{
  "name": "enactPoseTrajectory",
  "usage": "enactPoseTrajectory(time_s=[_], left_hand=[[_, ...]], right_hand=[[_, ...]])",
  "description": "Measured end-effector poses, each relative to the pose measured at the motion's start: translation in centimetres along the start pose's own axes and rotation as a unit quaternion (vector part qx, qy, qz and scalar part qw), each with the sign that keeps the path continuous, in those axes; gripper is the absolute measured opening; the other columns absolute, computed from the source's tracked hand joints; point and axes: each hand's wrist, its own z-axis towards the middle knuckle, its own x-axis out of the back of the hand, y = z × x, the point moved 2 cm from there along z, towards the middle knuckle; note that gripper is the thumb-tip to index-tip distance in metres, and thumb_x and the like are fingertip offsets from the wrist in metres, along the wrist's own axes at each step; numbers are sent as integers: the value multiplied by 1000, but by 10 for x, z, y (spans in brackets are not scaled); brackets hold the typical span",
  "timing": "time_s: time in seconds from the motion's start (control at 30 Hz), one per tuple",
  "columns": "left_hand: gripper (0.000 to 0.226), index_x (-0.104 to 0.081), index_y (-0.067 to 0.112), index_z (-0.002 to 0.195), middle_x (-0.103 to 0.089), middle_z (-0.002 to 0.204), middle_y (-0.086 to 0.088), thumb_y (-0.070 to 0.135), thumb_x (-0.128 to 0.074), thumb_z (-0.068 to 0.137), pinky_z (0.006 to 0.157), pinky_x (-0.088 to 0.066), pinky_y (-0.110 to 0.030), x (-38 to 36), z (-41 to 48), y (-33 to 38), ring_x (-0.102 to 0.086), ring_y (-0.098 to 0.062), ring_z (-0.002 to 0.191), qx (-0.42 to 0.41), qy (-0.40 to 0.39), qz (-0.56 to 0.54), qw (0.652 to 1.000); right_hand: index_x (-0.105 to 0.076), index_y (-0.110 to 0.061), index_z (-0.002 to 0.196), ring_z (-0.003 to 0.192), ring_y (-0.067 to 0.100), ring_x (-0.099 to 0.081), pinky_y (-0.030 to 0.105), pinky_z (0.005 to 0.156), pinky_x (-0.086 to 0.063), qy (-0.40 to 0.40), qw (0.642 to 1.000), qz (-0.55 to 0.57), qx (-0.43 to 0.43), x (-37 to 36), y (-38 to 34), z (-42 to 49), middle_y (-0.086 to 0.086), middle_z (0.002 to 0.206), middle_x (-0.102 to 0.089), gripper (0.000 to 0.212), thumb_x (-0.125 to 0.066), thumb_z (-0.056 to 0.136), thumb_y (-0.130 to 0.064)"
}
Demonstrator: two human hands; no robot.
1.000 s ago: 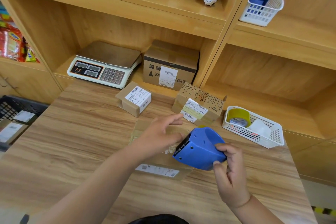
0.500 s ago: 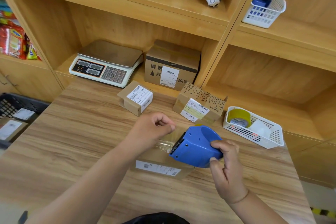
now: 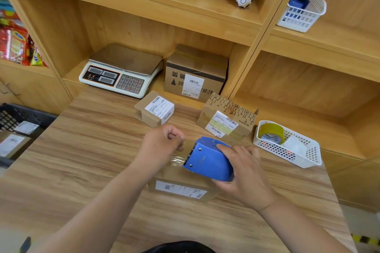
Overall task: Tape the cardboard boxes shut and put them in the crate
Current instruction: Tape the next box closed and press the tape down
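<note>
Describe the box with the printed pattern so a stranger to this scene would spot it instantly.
Start at the wooden table. At its far edge, just left of the basket of tape, sits the patterned box. Unlike the plain boxes nearby, its top carries a black maze-like print and its label has yellow bands.

A: Scale (image 3: 123, 68), what is showing?
B: Its keypad (image 3: 130, 84) is showing digits 1 to 9.
A: Patterned box (image 3: 207, 118)?
B: Its edge is carrying roughly "DAOA", upside down. The shelf box (image 3: 195, 63) is bearing Chinese characters, inverted. Print on the labels (image 3: 159, 108) is coming out too small.
</note>
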Motion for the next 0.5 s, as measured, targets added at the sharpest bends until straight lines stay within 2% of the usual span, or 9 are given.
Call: enactPoseTrajectory(time_s=[0.13, 0.27, 0.33, 0.4, 0.5], left_hand=[[17, -65, 16, 75, -65, 59, 8, 10, -59, 89, 62, -47, -26, 3, 2, -8, -64, -3, 60, 10, -4, -6, 1000], [12, -67, 18, 78, -66, 62, 2, 12, -61, 88, 65, -46, -28, 27, 11, -18, -64, -9, 63, 27, 37, -14, 999], [10, -68, 15, 79, -66, 64, -2, 11, -62, 87, 65, -44, -25, 43, 17, -27, -62, -6, 58, 42, 46, -26, 998], [11, -67, 12, 78, -66, 64, -5, 7, -63, 87, 68, -46, -26, 50, 23, -39, -61, -11, 59, 54, 36, -44, 997], [13, -67, 11, 76, -66, 62, -5, 4, -62, 86, 70, -47, -30, 50, 31, -55, -56, -15, 60, 69, 34, -47, 996]], right_hand=[[-45, -25, 127, 89, 10, -47, 26, 85, -26, -17, 1000, -7, 22, 4, 5, 6, -6, 94, -58, 73, -69, 62, -49], [-46, -30, 126, 90, 5, -50, 25, 85, -27, -54, 998, 30, -5, 13, 13, 6, -11, 98, -60, 69, -67, 64, -48], [-45, -32, 125, 90, 0, -47, 18, 85, -24, -73, 996, 45, -7, 17, 17, 5, -12, 100, -61, 67, -68, 63, -48], [-45, -34, 123, 90, -7, -43, 11, 86, -21, -95, 994, 53, -8, 20, 20, 7, -13, 103, -62, 67, -70, 62, -47], [-47, -40, 122, 92, -17, -37, 15, 85, -25, -153, 987, 40, -13, 25, 19, 24, -20, 110, -60, 62, -70, 64, -48]])
